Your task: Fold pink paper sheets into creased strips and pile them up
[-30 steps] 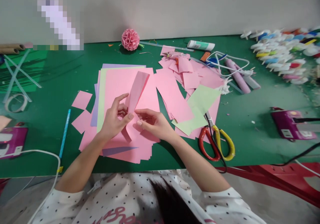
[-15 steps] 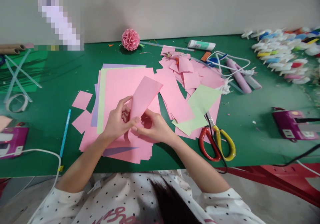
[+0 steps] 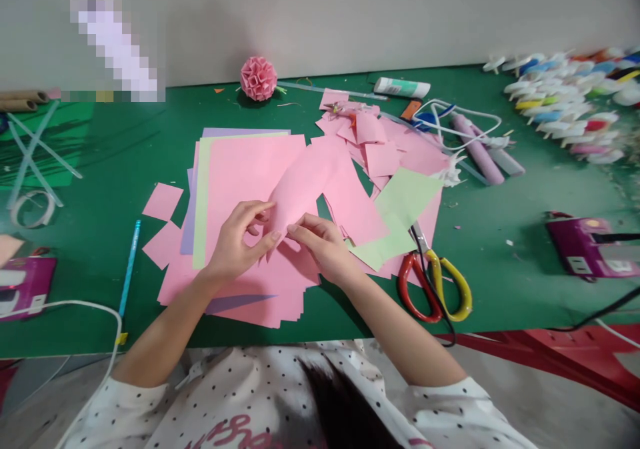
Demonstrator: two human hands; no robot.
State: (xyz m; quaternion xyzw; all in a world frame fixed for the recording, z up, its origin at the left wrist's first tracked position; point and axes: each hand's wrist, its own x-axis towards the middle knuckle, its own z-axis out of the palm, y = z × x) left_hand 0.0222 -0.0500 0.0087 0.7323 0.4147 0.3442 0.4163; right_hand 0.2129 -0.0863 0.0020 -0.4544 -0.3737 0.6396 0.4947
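Note:
Between my hands a sheet of pink paper (image 3: 297, 185) is held up, bent into a curve, its far end reaching up and to the right. My left hand (image 3: 243, 239) pinches its near left edge between thumb and fingers. At the near right edge my right hand (image 3: 323, 242) pinches it with thumb and forefinger. Beneath lies a stack of pink sheets (image 3: 245, 169), with a green sheet (image 3: 199, 209) and a purple sheet (image 3: 187, 229) showing at its left side. Cut pink strips (image 3: 350, 195) lie just right of the held sheet.
Scissors (image 3: 434, 285) with red and yellow handles lie right of my hands. Behind are a pink paper ball (image 3: 259, 79), a glue stick (image 3: 401, 88) and pink scraps (image 3: 383, 159). A blue pencil (image 3: 131, 262) and two pink squares (image 3: 163, 201) are on the left.
The pink sheet, flat and folded-looking before, now opens out into a curve and leans further right. My right hand has shifted slightly right and its fingers pinch the sheet's edge.

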